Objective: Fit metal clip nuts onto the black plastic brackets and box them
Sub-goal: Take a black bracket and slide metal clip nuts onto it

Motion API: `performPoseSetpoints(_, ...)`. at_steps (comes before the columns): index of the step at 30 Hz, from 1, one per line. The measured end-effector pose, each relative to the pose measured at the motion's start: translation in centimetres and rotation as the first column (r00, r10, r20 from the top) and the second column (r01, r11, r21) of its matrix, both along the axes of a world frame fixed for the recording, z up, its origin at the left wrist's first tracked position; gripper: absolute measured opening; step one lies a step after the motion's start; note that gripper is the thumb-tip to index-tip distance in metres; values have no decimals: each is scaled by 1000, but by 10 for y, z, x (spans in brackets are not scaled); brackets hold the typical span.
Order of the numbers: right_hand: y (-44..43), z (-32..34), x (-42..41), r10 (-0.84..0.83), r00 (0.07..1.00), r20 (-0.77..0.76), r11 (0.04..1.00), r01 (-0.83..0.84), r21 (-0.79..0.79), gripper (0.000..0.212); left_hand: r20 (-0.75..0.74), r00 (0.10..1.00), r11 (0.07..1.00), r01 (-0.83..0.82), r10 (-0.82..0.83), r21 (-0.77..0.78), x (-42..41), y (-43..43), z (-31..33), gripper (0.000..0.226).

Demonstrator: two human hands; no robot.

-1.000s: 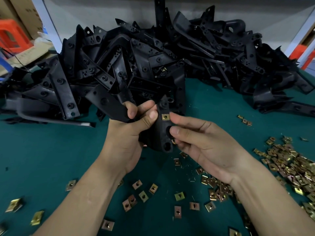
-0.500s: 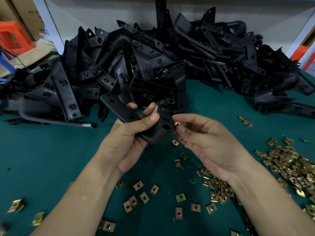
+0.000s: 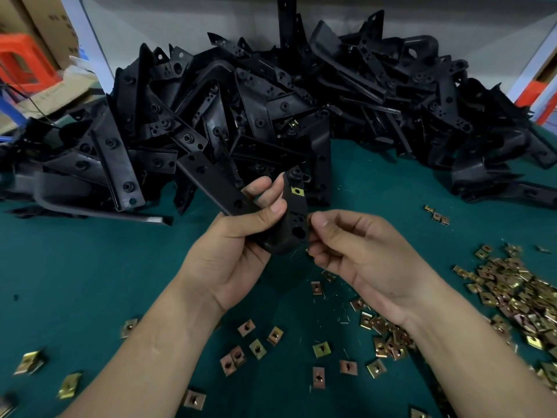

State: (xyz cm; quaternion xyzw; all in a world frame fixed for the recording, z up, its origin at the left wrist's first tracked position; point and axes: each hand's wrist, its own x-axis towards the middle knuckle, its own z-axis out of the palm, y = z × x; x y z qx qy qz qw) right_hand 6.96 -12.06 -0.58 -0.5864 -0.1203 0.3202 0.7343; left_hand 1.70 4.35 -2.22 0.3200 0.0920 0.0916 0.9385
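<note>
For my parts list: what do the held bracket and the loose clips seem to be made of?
Bracket: probably moulded plastic, matte black, dull without glints. Clips: probably thin folded sheet metal, yellowish plated finish that catches light.

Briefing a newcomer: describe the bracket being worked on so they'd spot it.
Before the big heap of black brackets, over the green mat, the left hand grips one bracket. It alone is lifted clear, with a yellow clip nut on its upright arm.
</note>
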Motion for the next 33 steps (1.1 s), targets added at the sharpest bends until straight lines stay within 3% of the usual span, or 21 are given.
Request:
performPoseSetpoints(8,3,1,-2,15,996,-88,998,-10,64,21,87,995,999,37,-38,18,-1,6,-2,39)
performPoseSetpoints(20,4,3,-6,71,994,-79,995,-65,79,17,169,984,998,59,-62,24,1,8,-10,34)
performPoseSetpoints(26,1,3,-5,114,993,-43,993,-113,39,16,204,972,985,85,-114,149,-1,10,-8,32)
performPoseSetpoints(33,-5,3,-3,239,965,-110,968,-228,100,16,227,947,956,174,-228,236,-4,5,-8,32)
